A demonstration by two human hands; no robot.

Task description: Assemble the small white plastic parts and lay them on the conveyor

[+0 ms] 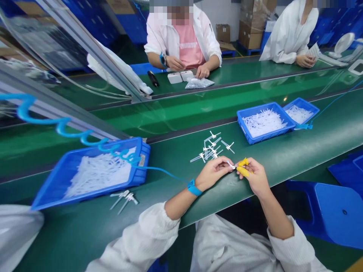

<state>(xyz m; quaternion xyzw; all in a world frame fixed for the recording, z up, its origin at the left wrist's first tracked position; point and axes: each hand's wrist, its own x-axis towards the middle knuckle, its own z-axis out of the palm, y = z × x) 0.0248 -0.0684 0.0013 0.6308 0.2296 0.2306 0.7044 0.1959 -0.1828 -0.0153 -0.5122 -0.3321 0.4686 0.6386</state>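
My left hand (214, 172), with a blue strap (194, 187) at its wrist, pinches a small white plastic piece (231, 165) with a short clear tube. Yellow finger covers (243, 167) sit on the thumb and a finger of my right hand (255, 175). Its fingertips are closed close to the white piece; whether something small is between them is hidden. Just beyond my hands lies a loose cluster of white connectors with clear tubes (211, 148). Several similar pieces (124, 198) lie farther left, in front of a blue tray.
A blue tray (138, 166) of white parts stands at left, two more blue trays (256, 139) at right. A coiled blue cord (64, 126) runs to my wrist strap. Across the bench, a person (188, 41) handles white boxes and a bag; another sits at right. A blue stool (337, 211) stands below.
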